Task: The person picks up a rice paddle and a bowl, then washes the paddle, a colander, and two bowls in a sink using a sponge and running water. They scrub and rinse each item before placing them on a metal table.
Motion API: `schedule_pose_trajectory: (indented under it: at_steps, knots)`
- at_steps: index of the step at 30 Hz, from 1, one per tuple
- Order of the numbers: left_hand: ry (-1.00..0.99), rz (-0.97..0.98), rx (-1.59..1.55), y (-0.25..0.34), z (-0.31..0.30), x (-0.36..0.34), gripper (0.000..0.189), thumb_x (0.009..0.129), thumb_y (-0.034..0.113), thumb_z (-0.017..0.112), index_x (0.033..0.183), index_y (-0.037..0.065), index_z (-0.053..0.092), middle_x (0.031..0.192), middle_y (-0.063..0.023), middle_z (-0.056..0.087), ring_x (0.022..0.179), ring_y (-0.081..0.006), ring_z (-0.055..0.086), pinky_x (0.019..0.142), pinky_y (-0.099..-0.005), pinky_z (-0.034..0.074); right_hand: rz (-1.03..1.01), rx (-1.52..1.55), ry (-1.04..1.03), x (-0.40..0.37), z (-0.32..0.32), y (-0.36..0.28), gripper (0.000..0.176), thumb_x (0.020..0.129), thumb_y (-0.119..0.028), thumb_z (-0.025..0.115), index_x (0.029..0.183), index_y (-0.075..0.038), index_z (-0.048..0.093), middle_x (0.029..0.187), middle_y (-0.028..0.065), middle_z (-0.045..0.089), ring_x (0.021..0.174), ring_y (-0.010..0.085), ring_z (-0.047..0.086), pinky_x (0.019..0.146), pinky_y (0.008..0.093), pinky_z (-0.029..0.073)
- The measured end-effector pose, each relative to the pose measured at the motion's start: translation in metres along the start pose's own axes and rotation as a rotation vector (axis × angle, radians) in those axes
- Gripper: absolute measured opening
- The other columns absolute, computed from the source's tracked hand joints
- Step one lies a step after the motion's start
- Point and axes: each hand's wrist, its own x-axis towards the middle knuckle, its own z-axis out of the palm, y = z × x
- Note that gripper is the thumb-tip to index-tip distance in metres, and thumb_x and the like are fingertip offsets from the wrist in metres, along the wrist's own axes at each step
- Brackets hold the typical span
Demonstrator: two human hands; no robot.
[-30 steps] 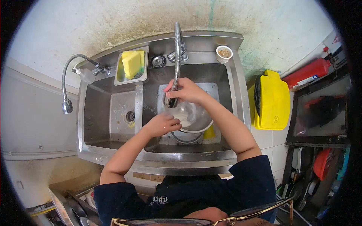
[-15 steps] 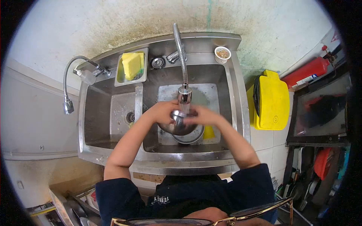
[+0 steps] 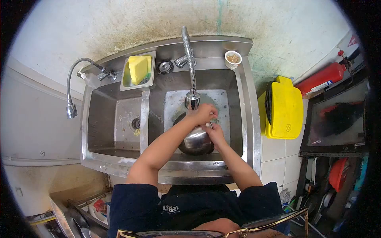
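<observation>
A shiny, rounded metal bowl (image 3: 197,142) sits low in the right basin, tilted so that its outer side faces me. My right hand (image 3: 215,134) grips it at its right edge, where a small thin metal part shows by the fingertips. Just beyond the rim my left hand (image 3: 205,114) is closed with its fingers curled close to the right one; whatever lies inside them is hidden. Directly behind my left wrist hangs the spray head (image 3: 193,100) of the flexible tap, with water seeming to fall from it. A dark round edge shows partly under my left forearm.
The left basin (image 3: 127,119) has food scraps round its drain. On the back ledge are a metal tray (image 3: 137,85) with yellow sponges (image 3: 138,70), a drain strainer (image 3: 165,66) and a white cup (image 3: 233,59). A yellow bin (image 3: 286,109) stands right; another tap (image 3: 71,111) hangs left.
The bowl has been turned and tilted, its outer side now towards me. Both hands have shifted right, to its right edge. The round metal dish and yellow item beneath it are now out of sight.
</observation>
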Motion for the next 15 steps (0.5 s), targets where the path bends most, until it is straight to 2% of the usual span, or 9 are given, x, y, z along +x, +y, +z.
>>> schedule_pose_trajectory:
  at_steps: [2,4,5,6,7,8,10,14,15]
  knots:
    - [0.094,-0.004,-0.108,0.001,-0.004,-0.01,0.018,0.074,0.028,0.066,0.075,0.01,0.064,0.083,-0.0077,0.058,0.077,-0.0255,0.058,0.068,-0.0354,0.045,-0.267,-0.766,-0.06,-0.002,-0.003,-0.006,0.029,0.072,-0.029,0.071,0.078,-0.003,0.059,0.07,0.0043,0.062,0.063,0.0145,0.059,0.056,0.0285,0.044]
    - [0.065,-0.677,-0.041,0.029,-0.028,-0.034,0.03,0.067,0.026,0.072,0.089,0.009,0.062,0.087,-0.0104,0.058,0.083,-0.0271,0.057,0.071,-0.0382,0.044,-0.325,-0.949,-0.06,-0.022,0.011,-0.024,0.033,0.068,-0.032,0.073,0.076,-0.004,0.058,0.07,0.0081,0.062,0.065,0.0211,0.06,0.057,0.0325,0.045]
    - [0.37,-0.535,0.114,0.024,-0.023,-0.048,0.039,0.069,0.028,0.07,0.099,0.007,0.057,0.092,-0.0123,0.058,0.087,-0.029,0.056,0.072,-0.0391,0.045,-0.386,-1.136,-0.063,-0.031,0.016,-0.033,0.036,0.063,-0.035,0.074,0.075,-0.005,0.057,0.069,0.012,0.061,0.067,0.0278,0.06,0.059,0.0365,0.045]
    - [0.669,-0.379,0.27,0.012,-0.013,-0.064,0.049,0.07,0.029,0.069,0.109,0.005,0.052,0.097,-0.0143,0.057,0.09,-0.0308,0.055,0.073,-0.04,0.045,-0.493,-1.266,-0.045,-0.037,0.017,-0.035,0.034,0.062,-0.036,0.074,0.072,-0.009,0.055,0.07,0.0082,0.061,0.069,0.0306,0.059,0.058,0.0391,0.045]
    - [0.768,-0.448,0.182,-0.009,0.002,-0.079,0.051,0.074,0.026,0.064,0.115,0.004,0.045,0.102,-0.0161,0.056,0.095,-0.0334,0.053,0.075,-0.0424,0.045,-0.495,-1.264,-0.045,-0.038,0.013,-0.031,0.034,0.062,-0.036,0.074,0.072,-0.009,0.055,0.07,0.0082,0.061,0.069,0.0306,0.059,0.058,0.0391,0.045]
    - [0.868,-0.517,0.09,-0.025,0.013,-0.091,0.053,0.077,0.023,0.06,0.121,0.002,0.038,0.107,-0.018,0.054,0.099,-0.0359,0.051,0.078,-0.0448,0.045,-0.732,-1.306,-0.126,-0.038,0.005,-0.027,0.032,0.064,-0.035,0.072,0.07,-0.009,0.055,0.068,0.0071,0.06,0.068,0.0292,0.059,0.057,0.039,0.045]
    - [0.293,-1.207,-1.222,0.013,-0.017,-0.106,0.048,0.077,0.011,0.053,0.121,0.004,0.036,0.111,-0.0195,0.051,0.098,-0.0377,0.053,0.08,-0.0463,0.049,-1.075,-1.372,-0.269,-0.042,0.0,-0.028,0.026,0.068,-0.032,0.067,0.067,-0.01,0.052,0.066,0.0052,0.057,0.065,0.026,0.058,0.057,0.0391,0.045]
    - [0.37,-1.107,-1.518,0.005,-0.004,-0.142,0.052,0.071,0.001,0.05,0.121,0.001,0.035,0.111,-0.0213,0.05,0.087,-0.0348,0.058,0.076,-0.0463,0.054,-0.995,-1.445,-0.568,-0.023,0.003,-0.036,0.021,0.072,-0.027,0.064,0.069,-0.008,0.056,0.069,0.0069,0.059,0.068,0.0253,0.059,0.061,0.0388,0.045]
    - [0.406,-1.102,-1.45,0.005,-0.004,-0.147,0.049,0.072,0.0,0.048,0.119,-0.002,0.035,0.108,-0.0215,0.051,0.082,-0.0334,0.06,0.074,-0.0447,0.055,-0.702,-1.389,-0.635,-0.006,0.007,-0.034,0.02,0.076,-0.026,0.059,0.073,-0.006,0.058,0.073,0.0079,0.061,0.071,0.0247,0.059,0.063,0.0371,0.045]
